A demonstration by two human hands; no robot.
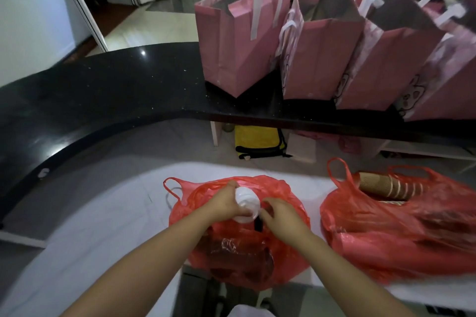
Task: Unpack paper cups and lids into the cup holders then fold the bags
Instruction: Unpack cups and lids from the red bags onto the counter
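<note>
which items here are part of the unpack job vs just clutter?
Job:
left hand gripping white lids
right hand at the red bag
second red bag with brown cups

Clutter:
pink paper bags
yellow bag
black counter

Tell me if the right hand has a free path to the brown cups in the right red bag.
Probably yes. The brown paper cups lie exposed at the open mouth of the right red bag, nothing covering them. The right hand is at the other bag beside the white lids, so it must first move over.

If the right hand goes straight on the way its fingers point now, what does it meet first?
Most likely the stack of white lids that the left hand grips; the right hand points left toward it. Depth is unclear.
</note>
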